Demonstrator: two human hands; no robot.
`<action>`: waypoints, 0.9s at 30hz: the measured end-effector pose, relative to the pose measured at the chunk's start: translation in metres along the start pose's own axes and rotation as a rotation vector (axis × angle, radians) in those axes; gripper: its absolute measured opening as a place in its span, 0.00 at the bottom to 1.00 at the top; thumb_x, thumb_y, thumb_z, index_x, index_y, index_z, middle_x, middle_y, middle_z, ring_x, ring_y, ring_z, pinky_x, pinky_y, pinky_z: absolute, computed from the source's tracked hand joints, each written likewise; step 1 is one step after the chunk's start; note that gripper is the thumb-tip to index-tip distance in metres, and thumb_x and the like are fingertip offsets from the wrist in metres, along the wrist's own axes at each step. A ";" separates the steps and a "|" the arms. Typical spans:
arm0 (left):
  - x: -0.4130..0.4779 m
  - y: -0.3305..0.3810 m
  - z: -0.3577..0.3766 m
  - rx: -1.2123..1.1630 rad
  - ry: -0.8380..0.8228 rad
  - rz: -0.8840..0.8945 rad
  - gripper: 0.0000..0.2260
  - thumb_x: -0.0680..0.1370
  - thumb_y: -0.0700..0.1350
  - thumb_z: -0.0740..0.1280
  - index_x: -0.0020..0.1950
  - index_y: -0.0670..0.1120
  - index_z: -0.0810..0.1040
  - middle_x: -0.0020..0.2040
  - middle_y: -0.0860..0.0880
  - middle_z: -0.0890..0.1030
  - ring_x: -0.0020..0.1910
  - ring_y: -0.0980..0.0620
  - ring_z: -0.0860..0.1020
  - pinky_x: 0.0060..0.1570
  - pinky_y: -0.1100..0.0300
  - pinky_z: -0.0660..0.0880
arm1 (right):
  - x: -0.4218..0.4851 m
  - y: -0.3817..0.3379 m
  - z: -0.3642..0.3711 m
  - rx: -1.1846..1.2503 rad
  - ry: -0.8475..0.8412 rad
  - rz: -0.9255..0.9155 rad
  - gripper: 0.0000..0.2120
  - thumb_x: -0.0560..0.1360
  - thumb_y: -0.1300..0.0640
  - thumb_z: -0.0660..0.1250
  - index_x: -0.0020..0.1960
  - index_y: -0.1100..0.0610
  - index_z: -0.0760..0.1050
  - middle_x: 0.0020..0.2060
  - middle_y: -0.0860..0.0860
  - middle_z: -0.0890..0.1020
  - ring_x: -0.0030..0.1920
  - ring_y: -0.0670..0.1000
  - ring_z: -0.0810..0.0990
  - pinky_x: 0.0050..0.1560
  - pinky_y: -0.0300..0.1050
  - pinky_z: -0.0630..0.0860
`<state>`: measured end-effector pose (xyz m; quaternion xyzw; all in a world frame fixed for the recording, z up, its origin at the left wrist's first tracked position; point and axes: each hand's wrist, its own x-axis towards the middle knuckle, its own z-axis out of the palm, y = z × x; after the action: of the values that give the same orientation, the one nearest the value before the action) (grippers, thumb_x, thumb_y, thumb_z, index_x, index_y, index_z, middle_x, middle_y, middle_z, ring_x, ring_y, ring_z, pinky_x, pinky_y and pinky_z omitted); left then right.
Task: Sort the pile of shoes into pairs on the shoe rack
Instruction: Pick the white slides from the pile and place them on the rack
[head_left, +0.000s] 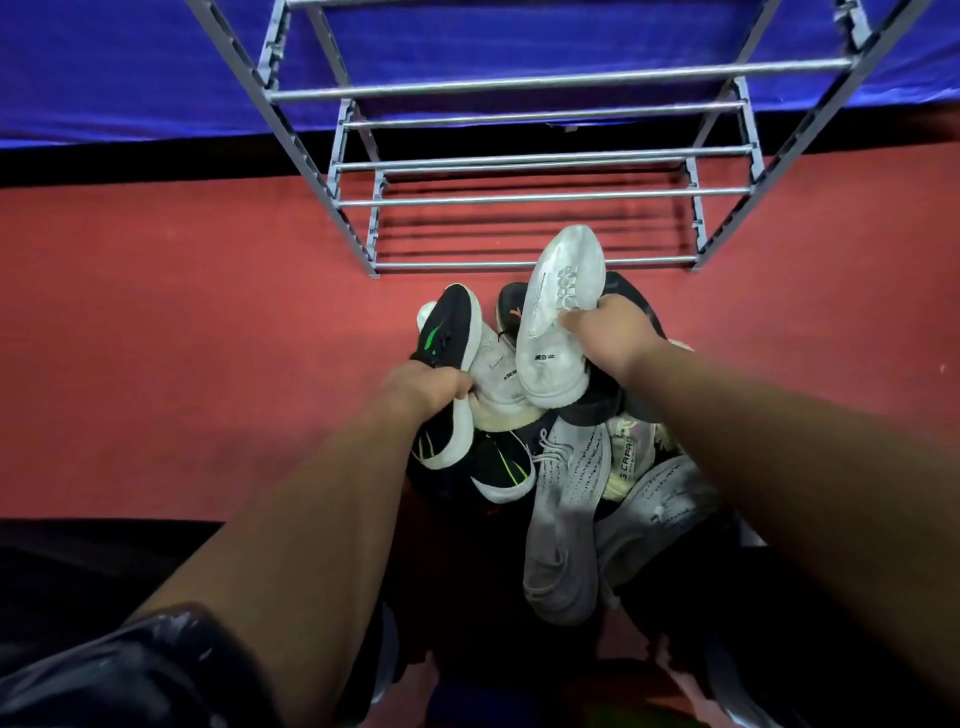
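Gripping white shoe (562, 283), right hand (610, 332) sits nearer shoe rack (519, 198), toe pointing up-frame at it; left hand (423, 387) clamps black shoe (453, 325).

The left arm (311, 519) and right arm (753, 441) reach forward from the near edge, bare, converging toward the middle. The left hand (423, 387) — knuckles up — curls round a black shoe (451, 327). The right hand (610, 332), slightly farther, grips a white shoe (563, 280) — fingers on its sole.
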<state>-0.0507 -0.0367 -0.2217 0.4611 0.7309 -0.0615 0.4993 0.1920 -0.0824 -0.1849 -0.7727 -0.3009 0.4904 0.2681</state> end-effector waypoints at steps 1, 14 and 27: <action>0.008 -0.007 -0.005 0.007 0.072 0.003 0.25 0.64 0.52 0.77 0.58 0.45 0.81 0.51 0.46 0.84 0.46 0.45 0.84 0.43 0.55 0.81 | -0.001 -0.001 0.001 -0.009 0.011 -0.011 0.17 0.80 0.51 0.68 0.59 0.63 0.83 0.54 0.60 0.87 0.56 0.63 0.86 0.62 0.65 0.81; 0.004 0.013 0.019 -0.048 -0.111 0.184 0.21 0.86 0.56 0.61 0.58 0.39 0.82 0.55 0.40 0.87 0.52 0.42 0.85 0.58 0.45 0.83 | 0.013 -0.007 0.016 -0.301 0.098 -0.095 0.18 0.82 0.46 0.64 0.47 0.61 0.80 0.41 0.54 0.83 0.39 0.53 0.79 0.34 0.46 0.68; 0.039 -0.027 -0.022 -0.666 -0.083 0.095 0.12 0.82 0.46 0.73 0.65 0.46 0.82 0.57 0.45 0.88 0.56 0.42 0.87 0.62 0.41 0.82 | 0.016 -0.034 0.071 -0.538 -0.245 -0.250 0.17 0.82 0.50 0.61 0.61 0.56 0.83 0.51 0.53 0.88 0.51 0.52 0.87 0.56 0.47 0.82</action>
<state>-0.0884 -0.0162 -0.2516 0.3034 0.6677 0.1851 0.6541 0.1255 -0.0390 -0.1972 -0.7081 -0.5424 0.4461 0.0739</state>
